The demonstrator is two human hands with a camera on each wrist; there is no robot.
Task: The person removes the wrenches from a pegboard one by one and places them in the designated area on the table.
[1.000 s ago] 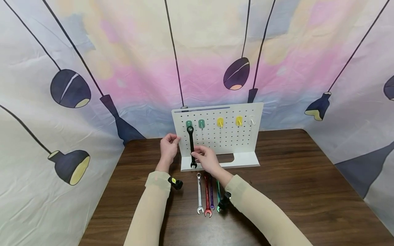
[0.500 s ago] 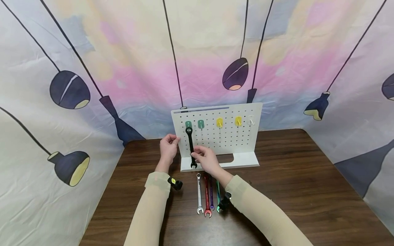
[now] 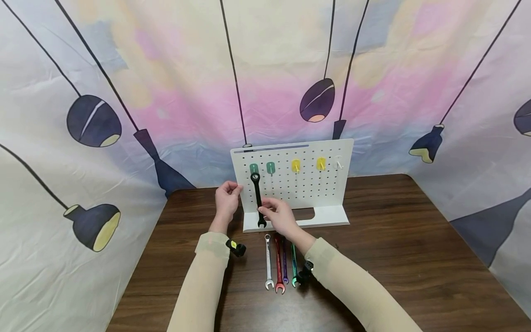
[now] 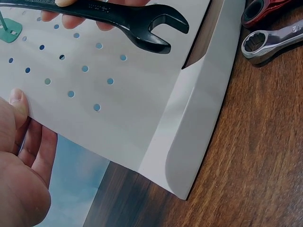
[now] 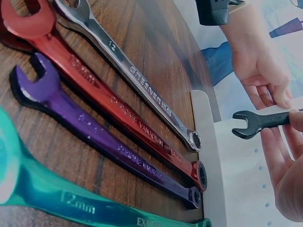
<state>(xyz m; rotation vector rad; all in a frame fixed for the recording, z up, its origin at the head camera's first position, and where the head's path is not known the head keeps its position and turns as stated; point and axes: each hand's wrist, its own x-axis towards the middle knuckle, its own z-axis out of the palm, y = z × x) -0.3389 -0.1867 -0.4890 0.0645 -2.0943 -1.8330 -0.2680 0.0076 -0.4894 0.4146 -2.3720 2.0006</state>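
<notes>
My right hand (image 3: 282, 216) pinches a black combination wrench (image 3: 257, 193) near its lower, open-jaw end. The wrench stands nearly upright before the white pegboard (image 3: 309, 191), its ring end just at the lower part of the leftmost green hook (image 3: 254, 167). Whether the ring sits on that hook's peg I cannot tell. With my left hand (image 3: 227, 203) I grip the board's left edge; in the left wrist view the thumb (image 4: 18, 101) lies on the front face and the fingers go behind. The black open jaw shows sharply in the left wrist view.
On the brown table (image 3: 386, 244) before the board lie a silver wrench (image 3: 268, 263), a red wrench (image 3: 278, 263), a purple wrench (image 5: 90, 123) and a green wrench (image 5: 85, 203). Another green hook (image 3: 271, 167), yellow hooks (image 3: 296, 166) and a clear hook (image 3: 338, 162) line the board. A patterned cloth hangs behind.
The black wrench has dropped very slightly against the board, its ring end now a little lower on the green hook. Both hands keep almost the same place.
</notes>
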